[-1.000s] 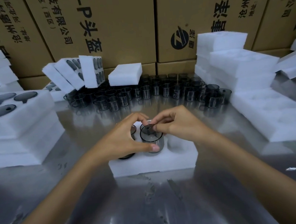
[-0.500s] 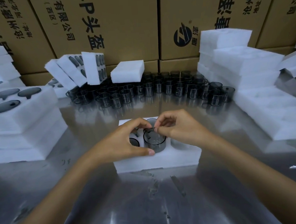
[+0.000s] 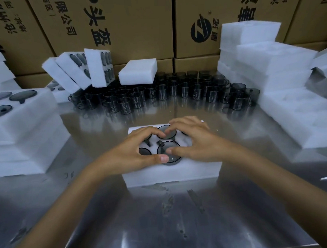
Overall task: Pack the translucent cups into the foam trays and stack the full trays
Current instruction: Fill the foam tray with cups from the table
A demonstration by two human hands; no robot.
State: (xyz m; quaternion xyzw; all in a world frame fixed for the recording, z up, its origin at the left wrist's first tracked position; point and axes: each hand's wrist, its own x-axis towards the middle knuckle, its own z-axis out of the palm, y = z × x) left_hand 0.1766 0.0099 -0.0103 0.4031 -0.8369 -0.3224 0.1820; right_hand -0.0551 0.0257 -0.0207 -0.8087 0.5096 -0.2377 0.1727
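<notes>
Foam tray (image 3: 171,173) mid-frame on the bench (image 3: 164,218); loose cups (image 3: 166,91) behind it; foam stacks (image 3: 23,131) at frame left and right

Shiny steel table (image 3: 164,218), brown printed cardboard boxes (image 3: 135,26) stacked along the back
</notes>
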